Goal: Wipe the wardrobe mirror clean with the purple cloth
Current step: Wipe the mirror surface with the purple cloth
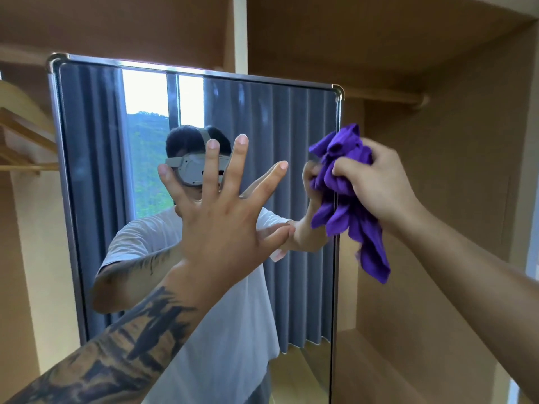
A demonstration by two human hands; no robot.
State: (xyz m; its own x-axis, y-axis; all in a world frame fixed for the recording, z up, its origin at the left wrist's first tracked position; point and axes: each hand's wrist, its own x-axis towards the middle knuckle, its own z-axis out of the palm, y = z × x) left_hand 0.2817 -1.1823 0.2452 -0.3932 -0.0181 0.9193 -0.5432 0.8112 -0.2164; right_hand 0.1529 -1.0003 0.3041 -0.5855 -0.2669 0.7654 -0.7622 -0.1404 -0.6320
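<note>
The wardrobe mirror [96, 176] stands upright in a metal frame and fills the middle of the head view. My left hand [221, 217] is raised in front of the glass with its fingers spread wide and straight. My right hand [376, 185] grips the bunched purple cloth [347, 205] at the mirror's right edge, about halfway up. A loose tail of the cloth hangs down past the frame. Whether the cloth touches the glass I cannot tell.
The mirror sits in an open wooden wardrobe. Wooden hangers [20, 141] hang on the left. A clothes rail [388, 97] crosses the right compartment, above a shelf board [388, 363]. The glass reflects grey curtains, a window and a person in a white shirt.
</note>
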